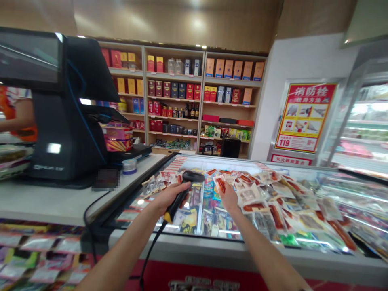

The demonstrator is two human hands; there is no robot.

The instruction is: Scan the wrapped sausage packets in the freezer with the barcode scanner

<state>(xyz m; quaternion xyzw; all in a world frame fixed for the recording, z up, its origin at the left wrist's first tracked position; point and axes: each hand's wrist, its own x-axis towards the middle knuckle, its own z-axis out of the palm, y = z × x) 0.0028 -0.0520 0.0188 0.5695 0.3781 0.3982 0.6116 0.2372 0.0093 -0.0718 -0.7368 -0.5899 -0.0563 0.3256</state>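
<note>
My left hand [169, 197] is closed around the grip of a black and yellow barcode scanner [179, 198], its head tilted up and to the right. A cord [150, 248] runs down from the scanner's handle. Just right of the scanner head, my right hand [229, 197] pinches a small clear packet of reddish sausage [220, 184]. Both hands are above the glass top of a display freezer [206, 218]. Many similar sealed packets [277, 216] lie heaped on the glass to the right, and a smaller group of packets [156, 182] lies to the left.
A checkout terminal [69, 117] stands on the white counter [60, 206] at left, with a roll of tape [129, 166] near the edge. Behind are shelves of boxed goods [174, 89]. A person in orange [18, 113] is at far left. Candy racks [42, 254] sit below the counter.
</note>
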